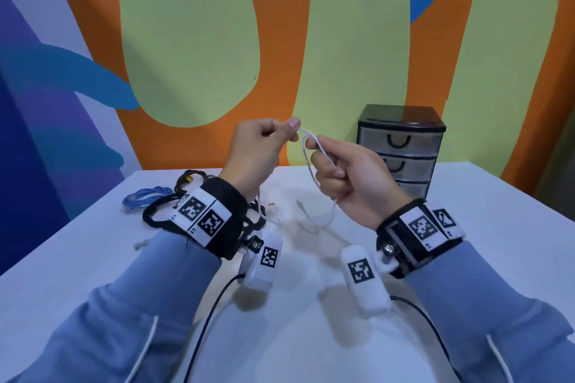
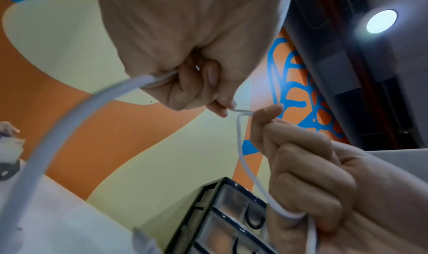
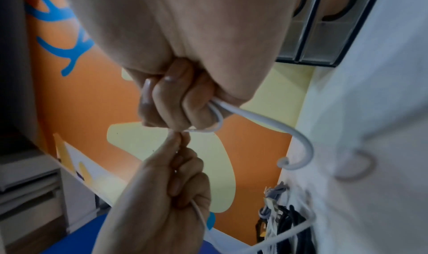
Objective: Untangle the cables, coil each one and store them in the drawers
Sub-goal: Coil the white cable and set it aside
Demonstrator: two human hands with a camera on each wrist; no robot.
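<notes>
The white cable (image 1: 312,162) hangs mostly vertical from a bend at the top, trailing down onto the table (image 1: 466,227). The left hand (image 1: 258,152) pinches that bend; the right hand (image 1: 351,177), just beside it, grips the strand below in curled fingers.

I'm looking at a staged indoor recording room: a white bench (image 1: 466,227) against a bright mural wall (image 1: 186,40), with a recessed ceiling light (image 2: 381,21).
</notes>
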